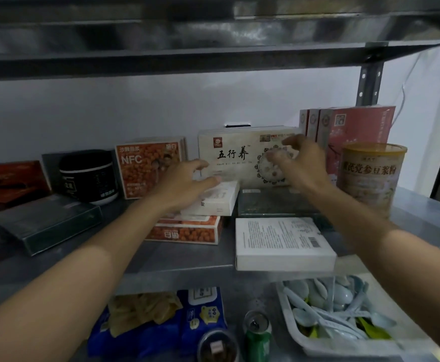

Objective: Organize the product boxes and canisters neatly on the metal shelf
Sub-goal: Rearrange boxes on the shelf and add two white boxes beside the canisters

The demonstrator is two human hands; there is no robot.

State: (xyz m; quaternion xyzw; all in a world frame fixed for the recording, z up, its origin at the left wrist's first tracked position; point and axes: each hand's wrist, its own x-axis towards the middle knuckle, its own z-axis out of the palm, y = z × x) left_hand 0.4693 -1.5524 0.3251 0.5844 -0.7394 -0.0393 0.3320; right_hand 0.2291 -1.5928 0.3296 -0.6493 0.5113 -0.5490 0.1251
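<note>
Both bare hands, left (187, 184) and right (301, 163), spread open-fingered before upright cream cardboard box (239, 155) at twelve o'clock on grey metal shelf (177, 259).

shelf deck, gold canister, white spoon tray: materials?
Shelf deck: bare metal, dull grey sheen with scuffs. Gold canister: probably paperboard or tin under a printed label; clear plastic-looking lid. White spoon tray: looks like thin matte plastic or foam.

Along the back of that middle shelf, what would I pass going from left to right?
Red box → black canister → orange NFC box → cream box → pink boxes → gold canister.
</note>
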